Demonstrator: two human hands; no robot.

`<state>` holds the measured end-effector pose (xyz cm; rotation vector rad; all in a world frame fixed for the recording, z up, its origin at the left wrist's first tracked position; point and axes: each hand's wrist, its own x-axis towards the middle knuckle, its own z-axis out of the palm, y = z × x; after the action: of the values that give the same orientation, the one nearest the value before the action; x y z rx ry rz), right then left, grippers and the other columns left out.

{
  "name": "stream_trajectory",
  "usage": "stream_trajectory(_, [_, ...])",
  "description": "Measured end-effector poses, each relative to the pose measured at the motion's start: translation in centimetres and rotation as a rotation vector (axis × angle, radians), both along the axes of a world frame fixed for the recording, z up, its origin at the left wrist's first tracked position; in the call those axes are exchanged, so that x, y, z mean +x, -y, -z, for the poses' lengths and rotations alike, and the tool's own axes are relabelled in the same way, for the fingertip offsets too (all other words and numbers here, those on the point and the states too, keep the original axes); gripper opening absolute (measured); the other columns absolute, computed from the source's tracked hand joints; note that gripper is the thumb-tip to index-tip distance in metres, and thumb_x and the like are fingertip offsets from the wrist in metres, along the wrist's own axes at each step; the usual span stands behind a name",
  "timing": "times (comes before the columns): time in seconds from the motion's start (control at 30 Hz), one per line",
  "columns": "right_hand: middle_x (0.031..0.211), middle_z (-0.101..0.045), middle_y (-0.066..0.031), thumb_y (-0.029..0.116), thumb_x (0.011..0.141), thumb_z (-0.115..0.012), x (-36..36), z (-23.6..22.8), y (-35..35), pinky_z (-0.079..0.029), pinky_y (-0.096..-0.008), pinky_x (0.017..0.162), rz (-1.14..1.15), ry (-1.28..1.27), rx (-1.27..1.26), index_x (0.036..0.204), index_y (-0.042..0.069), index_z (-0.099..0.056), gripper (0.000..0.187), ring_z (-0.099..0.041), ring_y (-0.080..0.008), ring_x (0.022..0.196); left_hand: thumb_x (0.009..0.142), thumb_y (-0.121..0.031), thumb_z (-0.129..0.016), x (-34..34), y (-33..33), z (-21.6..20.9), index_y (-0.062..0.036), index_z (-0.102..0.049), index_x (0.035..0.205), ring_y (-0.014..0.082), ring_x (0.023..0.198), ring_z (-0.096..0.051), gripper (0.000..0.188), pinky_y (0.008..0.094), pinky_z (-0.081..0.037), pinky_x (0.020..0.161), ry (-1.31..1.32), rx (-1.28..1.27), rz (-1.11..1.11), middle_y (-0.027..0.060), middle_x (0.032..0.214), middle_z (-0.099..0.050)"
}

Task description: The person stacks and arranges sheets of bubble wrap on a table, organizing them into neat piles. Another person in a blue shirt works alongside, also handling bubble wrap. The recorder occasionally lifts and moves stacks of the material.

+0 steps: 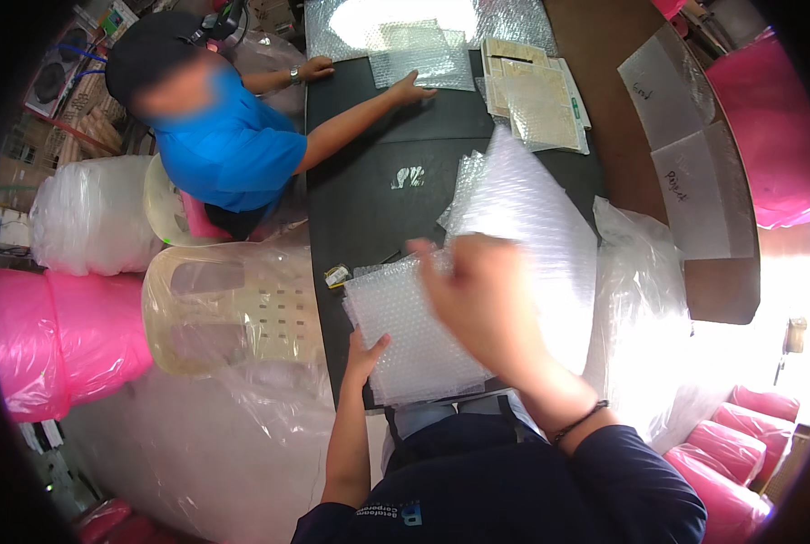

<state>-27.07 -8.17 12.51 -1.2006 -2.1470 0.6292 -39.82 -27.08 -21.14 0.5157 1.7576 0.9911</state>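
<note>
My left hand (365,355) holds the left edge of a stack of square bubble wrap sheets (409,331), its thumb on top; some of its fingers are hidden. The stack lies on the black table (355,199) close to my body. My right hand (482,295) is above the stack's right side, smeared by motion, so its grip is unclear. Right beside and beyond that hand, a larger bubble wrap piece (550,236) rises to a point, partly blurred. More bubble wrap sheets (459,195) show from under its left side.
Across the table a co-worker in a blue shirt (228,136) reaches toward bubble wrap sheets (423,59). Papers under bubble wrap (536,104) lie at the far right. A small yellow-and-black object (336,276) sits by the left edge. A cream plastic chair (233,308) stands left.
</note>
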Motion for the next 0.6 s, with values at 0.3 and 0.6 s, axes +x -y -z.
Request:
stream_trajectory(0.3, [0.084, -0.063, -0.0179, 0.022, 0.067, -0.067, -6.8, 25.1, 6.2, -0.047, -0.0400, 0.074, 0.065, -0.027, -0.808, 0.086, 0.000, -0.062, 0.029, -0.060, -0.0320, 0.083, 0.085, -0.064, -0.037, -1.2, 1.6, 4.3, -0.0040, -0.031, 0.135, 0.0352, 0.119, -0.036, 0.079, 0.0416, -0.027, 0.100, -0.171, 0.212, 0.172, 0.0232, 0.125, -0.041])
stream_trajectory(0.6, [0.134, -0.034, -0.0255, 0.057, 0.051, -0.079, 13.8, 28.0, -3.4, -0.032, -0.0476, 0.101, 0.047, 0.239, -0.866, 0.137, 0.000, -0.022, 0.118, -0.039, -0.0421, 0.120, 0.073, -0.056, -0.062, 0.4, 0.7, 1.4, -0.0094, -0.005, 0.141, 0.0323, 0.126, -0.029, 0.100, 0.0413, -0.022, 0.105, -0.205, 0.308, 0.058, 0.0225, 0.136, -0.026])
